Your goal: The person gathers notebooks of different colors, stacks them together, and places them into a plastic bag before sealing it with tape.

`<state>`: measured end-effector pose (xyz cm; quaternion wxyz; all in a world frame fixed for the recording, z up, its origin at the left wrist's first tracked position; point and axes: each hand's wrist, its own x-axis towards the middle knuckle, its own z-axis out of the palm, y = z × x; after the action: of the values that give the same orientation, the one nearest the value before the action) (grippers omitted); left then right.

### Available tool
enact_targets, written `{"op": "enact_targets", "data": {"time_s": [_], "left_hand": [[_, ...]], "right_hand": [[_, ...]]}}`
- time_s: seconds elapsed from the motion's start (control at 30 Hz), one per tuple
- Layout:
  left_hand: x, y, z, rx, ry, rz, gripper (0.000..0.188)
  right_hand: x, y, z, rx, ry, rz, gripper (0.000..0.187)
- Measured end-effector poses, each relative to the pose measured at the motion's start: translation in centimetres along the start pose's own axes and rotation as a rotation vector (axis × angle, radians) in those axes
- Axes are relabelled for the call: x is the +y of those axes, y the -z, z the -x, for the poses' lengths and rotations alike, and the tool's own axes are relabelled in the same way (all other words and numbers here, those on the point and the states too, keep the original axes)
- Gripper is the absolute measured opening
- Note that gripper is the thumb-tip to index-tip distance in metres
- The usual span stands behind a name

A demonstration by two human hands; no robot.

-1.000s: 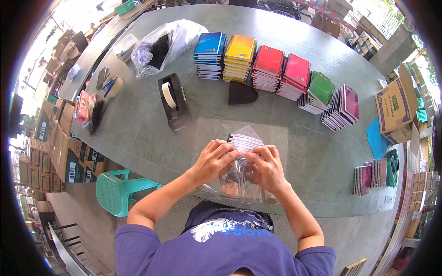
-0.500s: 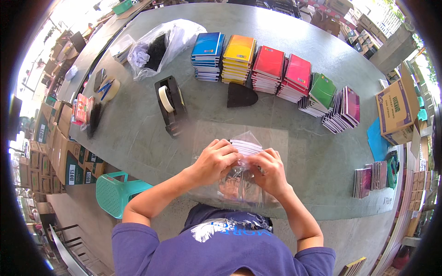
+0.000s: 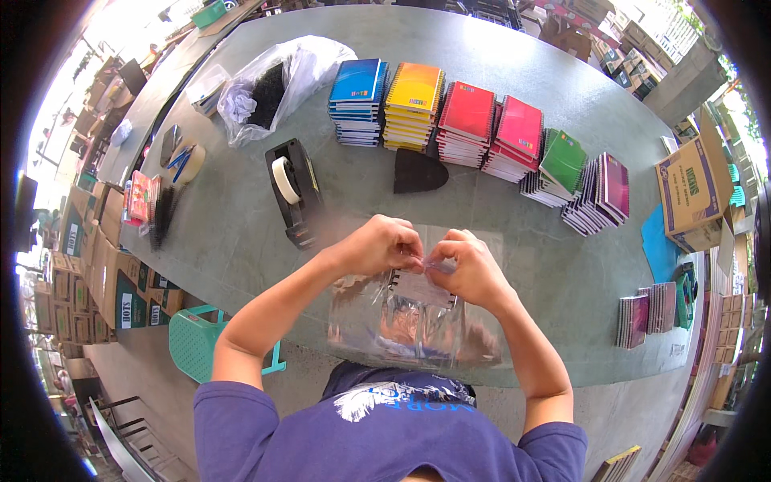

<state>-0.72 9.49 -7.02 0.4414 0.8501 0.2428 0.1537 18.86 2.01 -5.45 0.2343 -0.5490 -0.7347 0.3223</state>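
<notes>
Before me on the table, a clear plastic wrap [image 3: 361, 321] lies crinkled and shiny over a spiral notebook or a small stack of them [image 3: 422, 291]. White paper edges and dark spiral wire show through the film. My left hand [image 3: 384, 243] pinches the film at the far side of the notebooks, fingertips together. Beside it, almost touching, my right hand [image 3: 467, 265] also pinches the film between thumb and fingers. A black tape dispenser [image 3: 299, 197] with a cream roll stands just beyond my left forearm.
Behind my hands stand stacks of spiral notebooks: blue [image 3: 355, 80], yellow [image 3: 414, 87], red [image 3: 467, 108], green [image 3: 564, 159] and purple [image 3: 614, 185]. A black curved piece [image 3: 419, 171] lies before them. A plastic bag [image 3: 309, 68] is at far left, a cardboard box [image 3: 691, 189] at right, a green stool [image 3: 197, 345] at left.
Both hands have moved away from my body and closer together, drawing the film over the far side of the notebooks. Their exposed page edges are now mostly covered.
</notes>
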Motion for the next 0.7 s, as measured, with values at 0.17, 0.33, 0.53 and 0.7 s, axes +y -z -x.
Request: {"op": "enact_targets", "data": {"time_s": [0.17,0.33,0.53,0.7], "left_hand": [[2.8,-1.5,1.4,0.04,-0.136,-0.575,0.025],[4.2,-2.6,4.0,0.11,-0.14,-0.646,0.03],[2.6,-6.1,7.2,0.412,-0.333,-0.844,0.03],[0.5,-4.7,7.9,0.66,-0.303,-0.74,0.028]], "right_hand": [[-1.4,-1.1,0.6,0.063,0.121,0.304,0.016],[-3.4,-1.6,3.3,-0.039,0.213,0.632,0.031],[0.8,-4.4,7.0,0.233,0.402,0.442,0.041],[1.7,-5.2,6.9,0.326,0.476,0.457,0.034]]}}
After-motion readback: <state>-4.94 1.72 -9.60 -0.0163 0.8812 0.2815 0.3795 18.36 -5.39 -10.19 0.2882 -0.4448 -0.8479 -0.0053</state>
